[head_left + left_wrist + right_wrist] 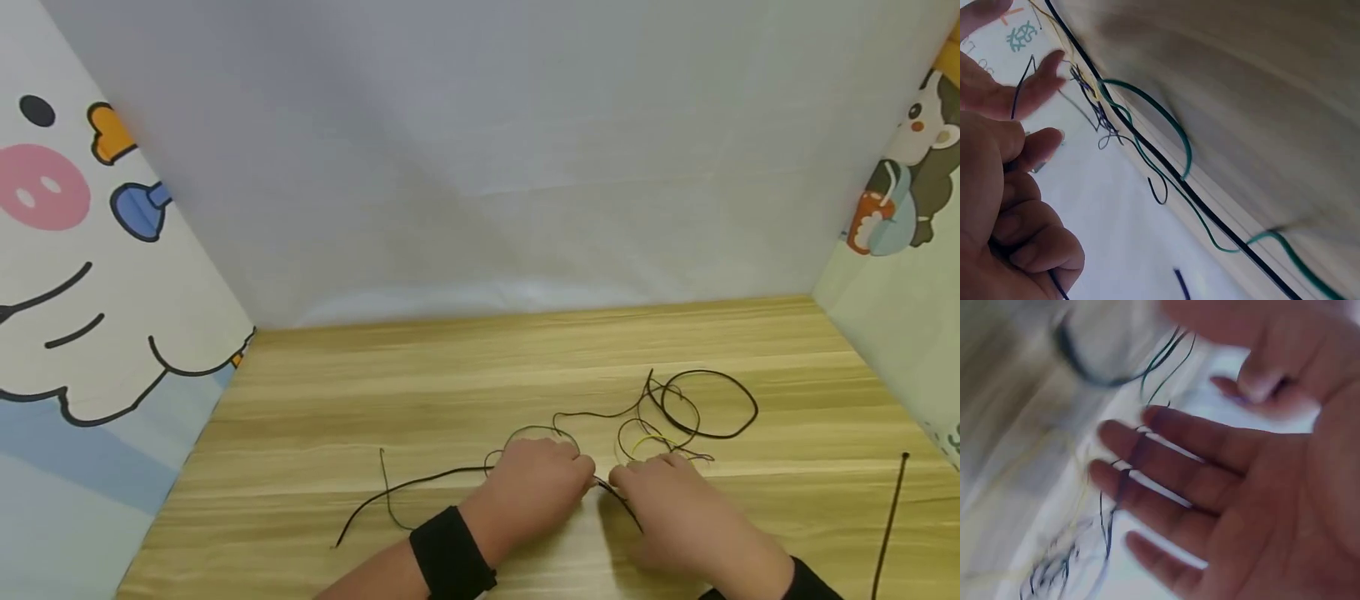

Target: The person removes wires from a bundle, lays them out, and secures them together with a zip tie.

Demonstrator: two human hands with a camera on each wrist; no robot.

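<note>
My left hand (525,479) is low in the middle of the head view, curled round a thin dark wire (1058,284) that comes out below its fingers in the left wrist view. A black cable (420,478) runs leftward from beside this hand. Just to its right is my right hand (686,508), whose fingers (1172,469) look straight and spread in the right wrist view. Thin dark wires pass by those fingers; whether they touch is unclear. A short dark wire piece (618,497) shows between the hands. A green wire (1179,128) loops beside the black cable.
Beyond my right hand lies a black cable loop (754,408) with tangled thin wires and a yellow wire (652,437). A dark thin rod or cable (890,521) lies at far right. A white back wall (480,208) and printed side panels border the wooden table (315,392).
</note>
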